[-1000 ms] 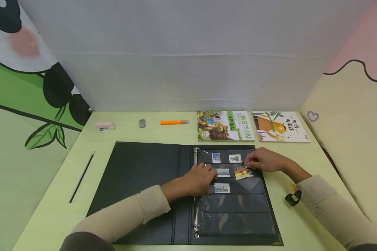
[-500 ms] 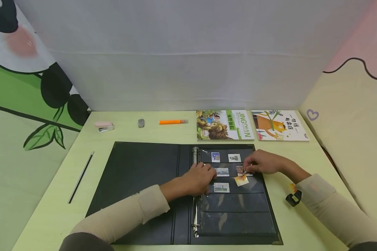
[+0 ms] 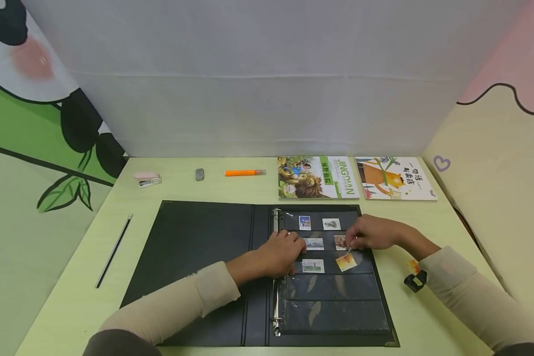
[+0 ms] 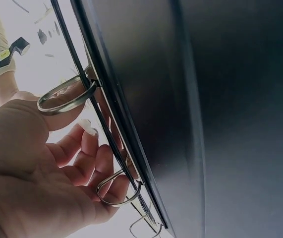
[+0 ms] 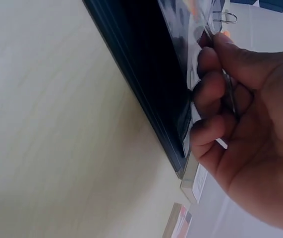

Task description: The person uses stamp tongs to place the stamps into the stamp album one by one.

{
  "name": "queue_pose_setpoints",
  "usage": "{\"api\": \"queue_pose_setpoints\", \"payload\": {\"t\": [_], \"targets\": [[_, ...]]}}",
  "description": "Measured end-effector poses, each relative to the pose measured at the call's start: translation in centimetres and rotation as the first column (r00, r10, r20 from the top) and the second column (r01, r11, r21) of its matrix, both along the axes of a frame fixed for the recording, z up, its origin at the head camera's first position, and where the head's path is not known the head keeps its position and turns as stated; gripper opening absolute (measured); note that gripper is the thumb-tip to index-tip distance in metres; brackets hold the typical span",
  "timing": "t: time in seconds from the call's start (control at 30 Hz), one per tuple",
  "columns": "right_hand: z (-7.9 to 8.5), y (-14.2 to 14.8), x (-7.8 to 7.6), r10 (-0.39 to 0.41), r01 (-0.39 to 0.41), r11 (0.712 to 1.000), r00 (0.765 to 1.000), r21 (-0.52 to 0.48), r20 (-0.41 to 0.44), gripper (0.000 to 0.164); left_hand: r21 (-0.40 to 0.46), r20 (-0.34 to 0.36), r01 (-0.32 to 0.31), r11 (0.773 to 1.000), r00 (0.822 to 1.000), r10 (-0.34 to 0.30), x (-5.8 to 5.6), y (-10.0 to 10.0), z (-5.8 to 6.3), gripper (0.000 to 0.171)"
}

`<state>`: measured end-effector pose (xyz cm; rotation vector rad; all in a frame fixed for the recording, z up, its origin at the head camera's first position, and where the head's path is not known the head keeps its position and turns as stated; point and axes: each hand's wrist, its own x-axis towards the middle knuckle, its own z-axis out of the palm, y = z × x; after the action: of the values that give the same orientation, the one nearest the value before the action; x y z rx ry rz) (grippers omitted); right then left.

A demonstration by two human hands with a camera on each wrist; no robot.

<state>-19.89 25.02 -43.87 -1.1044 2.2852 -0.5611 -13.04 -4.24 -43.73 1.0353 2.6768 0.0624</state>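
A black ring binder [image 3: 200, 247] lies spread on the table, with a clear-pocketed black stamp page [image 3: 333, 316] on its right side. My right hand [image 3: 376, 232] pinches thin metal tweezers [image 5: 231, 96] over that page. At their tip is a yellow-orange stamp [image 3: 346, 262], tilted, over the third pocket row. My left hand [image 3: 278, 256] rests on the page's left edge beside the metal rings [image 4: 67, 106], fingers loosely bent. Several stamps sit in the upper rows, among them a blue one [image 3: 304, 223] and a green one [image 3: 313, 266]. The right fingers partly cover a reddish stamp [image 3: 340, 242].
Behind the binder lie two picture books [image 3: 318, 178], an orange pen [image 3: 244, 173], a grey eraser [image 3: 200, 174] and a pink stapler [image 3: 148, 179]. A silver pencil-like rod [image 3: 114, 250] lies left of the binder. A white panel stands at the table's back.
My right hand has moved slightly down, bringing the yellow-orange stamp from the second row to the third and uncovering the reddish stamp. My left hand stays in place.
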Motion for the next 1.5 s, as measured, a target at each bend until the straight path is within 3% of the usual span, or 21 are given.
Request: {"api": "queue_pose_setpoints", "payload": {"t": [0.27,0.67,1.1,1.3,1.5], "targets": [[-0.3,-0.7,0.3,-0.018,0.017,0.998,1.0,-0.057,-0.009,0.015,0.0,0.006,0.005,1.0,1.0,-0.005,0.1,0.0,0.2,0.042],[0.4,-0.7,0.5,0.039,-0.038,0.998,0.999,0.053,-0.021,0.015,-0.01,0.013,-0.004,1.0,1.0,0.004,0.1,0.1,0.2,0.043],[0.8,-1.0,0.6,0.068,-0.064,0.996,0.996,0.068,-0.055,0.017,-0.024,0.012,-0.001,1.0,1.0,0.001,0.0,0.2,0.2,0.045],[2.0,0.5,0.2,-0.005,0.013,0.996,0.996,0.089,-0.09,0.014,-0.028,-0.001,0.014,1.0,1.0,-0.014,0.0,-0.2,0.1,0.051],[2.2,4.1,0.2,-0.158,0.169,0.983,0.977,0.07,-0.146,0.012,0.048,-0.118,0.018,0.999,0.993,-0.012,0.8,-1.1,0.2,0.048]]}}
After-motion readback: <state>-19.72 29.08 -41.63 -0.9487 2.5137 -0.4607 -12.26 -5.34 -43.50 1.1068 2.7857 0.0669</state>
